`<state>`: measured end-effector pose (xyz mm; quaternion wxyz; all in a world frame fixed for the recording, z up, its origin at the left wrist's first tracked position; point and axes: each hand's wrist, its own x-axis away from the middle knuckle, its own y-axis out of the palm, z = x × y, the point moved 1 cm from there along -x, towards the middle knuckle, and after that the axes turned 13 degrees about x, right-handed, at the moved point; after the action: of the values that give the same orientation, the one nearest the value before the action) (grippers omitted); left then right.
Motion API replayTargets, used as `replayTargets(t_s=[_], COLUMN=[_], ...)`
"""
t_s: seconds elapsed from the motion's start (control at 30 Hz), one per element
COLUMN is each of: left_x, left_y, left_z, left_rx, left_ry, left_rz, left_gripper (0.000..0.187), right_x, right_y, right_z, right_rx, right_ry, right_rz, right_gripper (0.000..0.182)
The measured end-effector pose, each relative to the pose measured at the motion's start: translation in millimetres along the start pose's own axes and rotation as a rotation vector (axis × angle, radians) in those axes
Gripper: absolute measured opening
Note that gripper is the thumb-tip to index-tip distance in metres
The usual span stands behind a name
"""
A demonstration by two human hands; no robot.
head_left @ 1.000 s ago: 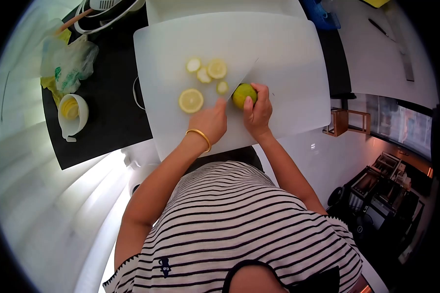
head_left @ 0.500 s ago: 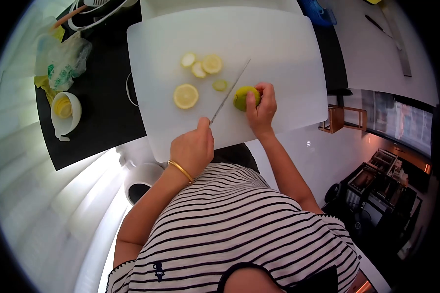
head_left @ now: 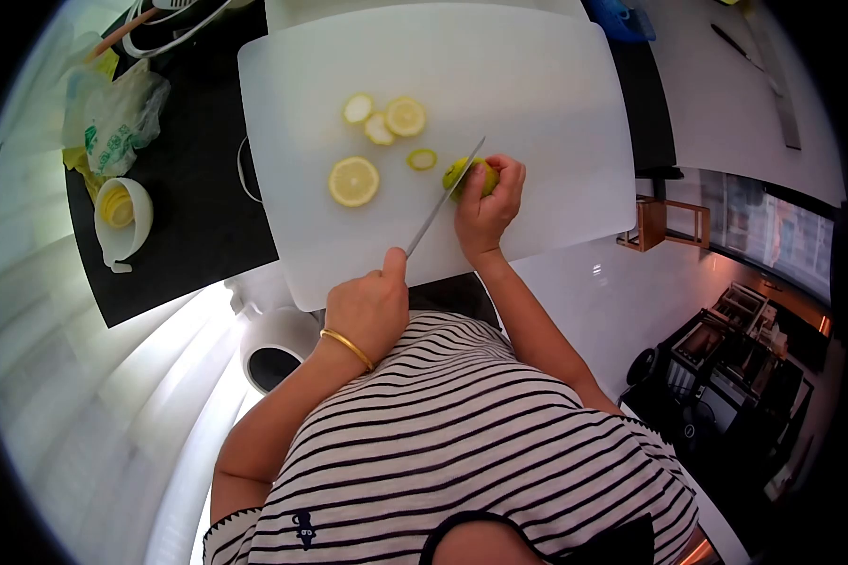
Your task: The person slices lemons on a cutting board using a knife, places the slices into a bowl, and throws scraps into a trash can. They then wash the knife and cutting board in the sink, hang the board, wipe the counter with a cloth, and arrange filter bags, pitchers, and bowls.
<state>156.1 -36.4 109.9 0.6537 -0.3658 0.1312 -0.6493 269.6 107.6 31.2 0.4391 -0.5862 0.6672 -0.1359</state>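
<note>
My left hand (head_left: 366,306) is closed around the handle of a knife (head_left: 432,218). Its blade slants up and right across the left part of a green citrus fruit (head_left: 487,181). The fingers and thumb of my right hand (head_left: 490,209) grip this fruit on the white cutting board (head_left: 556,104). Just left of it lies a small green-rimmed slice (head_left: 422,159). Farther left are several yellow lemon pieces, among them a large round slice (head_left: 353,182) and another round slice (head_left: 405,117).
A white cup (head_left: 141,215) with yellow slices inside stands on the black surface (head_left: 198,188) at left, below a crumpled plastic bag (head_left: 127,118). A blue object (head_left: 620,21) sits beyond the board's upper right corner. Another knife (head_left: 737,47) lies at upper right.
My right hand has shifted slightly left and rolled or turned the green fruit. The knife blade has moved right, from beside the fruit to its left part.
</note>
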Motion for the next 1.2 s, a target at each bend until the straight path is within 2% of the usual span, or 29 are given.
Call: replayTargets(t_s=[0.23, 0.33, 0.43, 0.5, 0.6, 0.73, 0.8, 0.93, 1.0, 1.13, 1.2], left_x=[-25, -66, -91, -96, -86, -67, -62, -46, -34, -26, -24], left_y=[-4, 19, 42, 38, 27, 11, 8, 0, -2, 2, 4], left_z=[2, -3, -11, -5, -9, -7, -8, 8, 16, 13, 14], left_rx=[0.048, 0.112, 0.128, 0.081, 0.111, 0.113, 0.100, 0.102, 0.042, 0.022, -0.003], left_ry=[-0.039, -0.038, 0.090, -0.011, -0.005, -0.083, 0.025, 0.143, 0.107, 0.089, 0.065], left_rz=[-0.112, -0.094, 0.057, -0.025, 0.002, 0.002, 0.139, 0.238, 0.129, 0.140, 0.059], left_gripper=[0.017, 0.017, 0.019, 0.024, 0.028, 0.027, 0.026, 0.029, 0.033, 0.033, 0.033], right_x=[-1, -2, 0, -1, -4, -4, -6, -11, -13, -9, -8], right_y=[2, 3, 0, -3, -11, -12, -12, -14, -15, -10, -9], right_z=[-1, 3, 3, 5, 12, 15, 14, 15, 14, 18, 21], right_rx=[-0.019, 0.001, 0.006, -0.009, -0.103, -0.113, -0.062, -0.083, -0.093, -0.096, -0.105], right_ry=[-0.012, -0.010, -0.028, -0.014, -0.150, -0.143, -0.156, -0.163, -0.174, -0.135, -0.137], right_rz=[-0.010, -0.001, -0.004, -0.053, -0.111, -0.139, -0.148, -0.192, -0.187, -0.191, -0.161], right_gripper=[0.017, 0.018, 0.019, 0.020, 0.021, 0.022, 0.020, 0.020, 0.019, 0.020, 0.021])
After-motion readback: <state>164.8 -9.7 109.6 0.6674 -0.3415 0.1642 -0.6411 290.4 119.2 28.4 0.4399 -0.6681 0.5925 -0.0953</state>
